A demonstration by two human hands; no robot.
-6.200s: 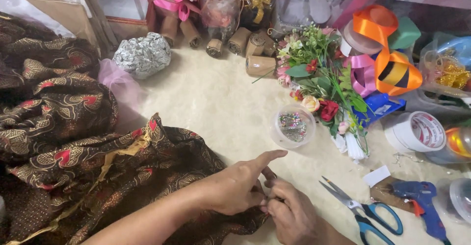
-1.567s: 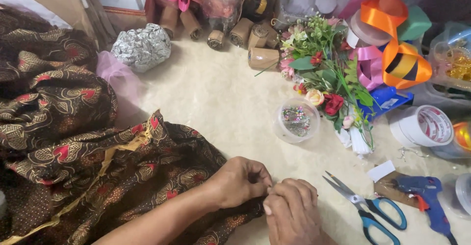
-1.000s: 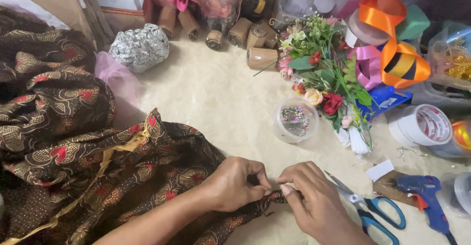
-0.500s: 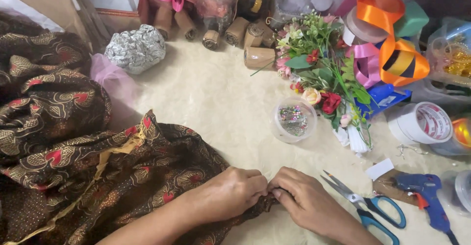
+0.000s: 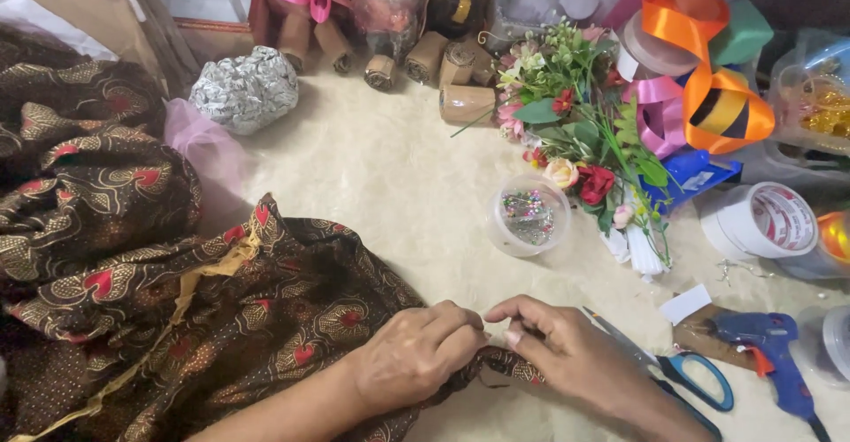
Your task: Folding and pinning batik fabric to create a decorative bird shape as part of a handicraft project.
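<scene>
You're mid-pinning, I judge: your left hand (image 5: 416, 362) and right hand (image 5: 567, 358) both pinch the brown patterned cloth's (image 5: 177, 318) edge at 6 o'clock on the bench (image 5: 372, 185), so the next move likely needs a steady, clenched fold.

2 bare hands in view, left hand (image 5: 414, 360) and right hand (image 5: 575, 358). No gloves, no rings, no watch or bracelet visible. Left forearm bare right down to the bottom edge of the frame, no sleeve showing. Right wrist bare too. Nails short, unpainted.
</scene>
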